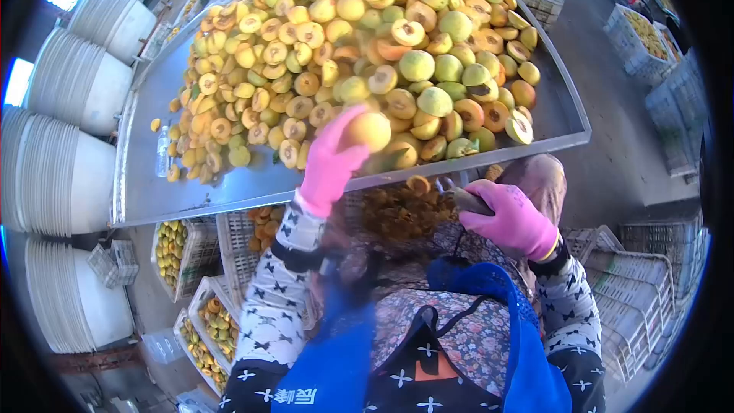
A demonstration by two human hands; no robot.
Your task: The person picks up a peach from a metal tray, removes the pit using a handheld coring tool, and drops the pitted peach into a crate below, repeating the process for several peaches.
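In a pink glove, my left hand [332,160] is closed around a yellow peach [368,132] at the near edge of the metal table [252,197]. Behind it a big heap of yellow and green peaches [306,53] covers much of the tabletop, many cut in half with stones or hollows showing. My right hand [514,218], also pink-gloved, is wrapped around a short grey-handled tool [470,200] just below the table edge. The tool's working end points left and is too blurred to identify. Below it lies a brown pile of peach stones or scraps [405,214].
Tall stacks of white tubs [80,84] line the left side. Crates of fruit [183,248] stand under the table at left, with more crates [623,298] at right. A clear plastic bottle [162,151] is on the table's left end. The raised table rim [474,172] lies before me.
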